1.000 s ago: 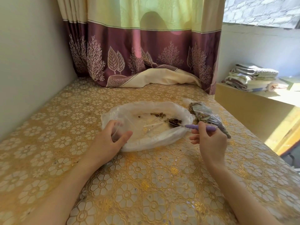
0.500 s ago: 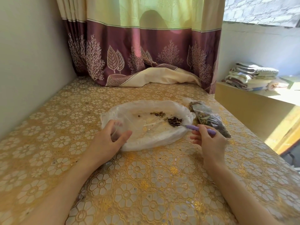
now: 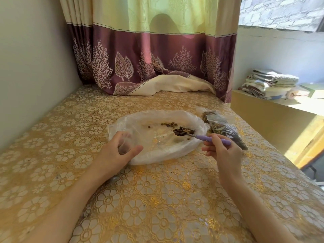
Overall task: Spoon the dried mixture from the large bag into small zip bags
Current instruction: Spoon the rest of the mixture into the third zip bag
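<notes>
The right hand (image 3: 226, 151) is pinching a purple-handled spoon (image 3: 210, 138), scooping dried brown mixture (image 3: 183, 131); the left hand (image 3: 116, 153) is gripping a small clear zip bag (image 3: 125, 144), likely flimsy and slippery, best held at its mouth.

Daylight, bright overall. Source is beyond the curtain (image 3: 157, 50): upper yellow band glows backlit, with a rounded shadow on it. Hard sun right of the curtain; the shelf (image 3: 280, 111) top there is blown out, the stacked towels (image 3: 270, 83) partly washed. Tablecloth (image 3: 157, 199) below the curtain is evenly lit with mild specular sheen on the gold pattern and soft shadows. Wall (image 3: 35, 67) left of the curtain is dimmer, flat. Wide-angle bowing at frame edges. Focus decent; left hand (image 3: 117, 151) fingers slightly motion-blurred.
</notes>
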### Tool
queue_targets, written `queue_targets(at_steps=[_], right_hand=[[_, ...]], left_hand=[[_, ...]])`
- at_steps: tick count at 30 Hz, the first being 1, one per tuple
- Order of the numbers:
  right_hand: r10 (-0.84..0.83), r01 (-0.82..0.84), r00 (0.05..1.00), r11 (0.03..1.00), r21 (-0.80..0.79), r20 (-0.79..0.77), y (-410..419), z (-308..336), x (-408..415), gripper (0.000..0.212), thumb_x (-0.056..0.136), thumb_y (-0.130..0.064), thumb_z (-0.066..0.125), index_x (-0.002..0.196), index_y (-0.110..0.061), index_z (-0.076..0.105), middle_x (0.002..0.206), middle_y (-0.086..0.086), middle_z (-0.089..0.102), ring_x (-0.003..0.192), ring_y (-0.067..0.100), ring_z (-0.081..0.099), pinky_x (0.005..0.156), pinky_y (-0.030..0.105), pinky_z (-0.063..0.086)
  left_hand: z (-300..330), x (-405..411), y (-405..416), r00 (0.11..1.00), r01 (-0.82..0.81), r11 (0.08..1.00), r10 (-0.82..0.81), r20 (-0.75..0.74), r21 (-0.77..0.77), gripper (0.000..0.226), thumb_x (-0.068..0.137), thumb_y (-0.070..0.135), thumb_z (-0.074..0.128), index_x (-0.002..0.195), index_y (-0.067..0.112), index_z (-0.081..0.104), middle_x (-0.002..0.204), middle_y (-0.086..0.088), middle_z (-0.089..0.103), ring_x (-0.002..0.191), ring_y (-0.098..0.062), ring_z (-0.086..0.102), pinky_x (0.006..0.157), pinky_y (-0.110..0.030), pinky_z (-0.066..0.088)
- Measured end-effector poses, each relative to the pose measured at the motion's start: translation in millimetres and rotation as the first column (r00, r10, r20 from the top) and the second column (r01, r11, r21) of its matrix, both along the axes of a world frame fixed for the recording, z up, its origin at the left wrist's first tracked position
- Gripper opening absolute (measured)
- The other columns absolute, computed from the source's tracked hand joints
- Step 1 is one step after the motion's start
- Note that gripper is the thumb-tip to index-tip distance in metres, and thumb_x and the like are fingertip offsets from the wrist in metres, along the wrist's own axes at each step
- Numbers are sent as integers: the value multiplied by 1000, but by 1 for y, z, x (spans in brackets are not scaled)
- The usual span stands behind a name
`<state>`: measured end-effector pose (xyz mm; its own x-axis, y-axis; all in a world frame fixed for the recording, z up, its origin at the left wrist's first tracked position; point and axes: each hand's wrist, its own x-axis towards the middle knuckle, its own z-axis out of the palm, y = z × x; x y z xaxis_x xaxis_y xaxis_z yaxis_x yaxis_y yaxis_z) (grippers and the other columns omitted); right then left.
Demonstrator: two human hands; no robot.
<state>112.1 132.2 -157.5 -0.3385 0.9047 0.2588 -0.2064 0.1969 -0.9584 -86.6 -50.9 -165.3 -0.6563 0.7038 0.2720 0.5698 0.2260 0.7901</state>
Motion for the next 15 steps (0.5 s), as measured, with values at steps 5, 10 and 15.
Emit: queue_targets(at_steps=[5,10,15], right_hand=[[124,-123,990,992,23,-60,-15,19,0,21,97,-8,49,86,-1,66,86,9,75,62,16,59,51,20,48],[263,-260,956,965,35,-132,-29,43,-4,20,96,-9,51,87,2,65,88,20,73,59,20,59,51,22,48],[400,-389,913,913,124,-80,-45,55,-11,24,97,-8,49,81,-2,66,76,9,74,54,17,60,49,21,48]], left_hand=[[-1,-4,1,995,28,999,-32,95,39,65,62,73,63,112,33,51,103,-6,64,107,-28,58,79,-33,44],[1,-3,0,992,34,997,-42,119,64,63,60,67,65,112,35,51,108,-4,65,105,-21,61,91,-41,49],[5,2,1,992,21,989,-39,118,148,54,60,59,66,105,36,48,80,9,70,72,1,66,69,-19,50]])
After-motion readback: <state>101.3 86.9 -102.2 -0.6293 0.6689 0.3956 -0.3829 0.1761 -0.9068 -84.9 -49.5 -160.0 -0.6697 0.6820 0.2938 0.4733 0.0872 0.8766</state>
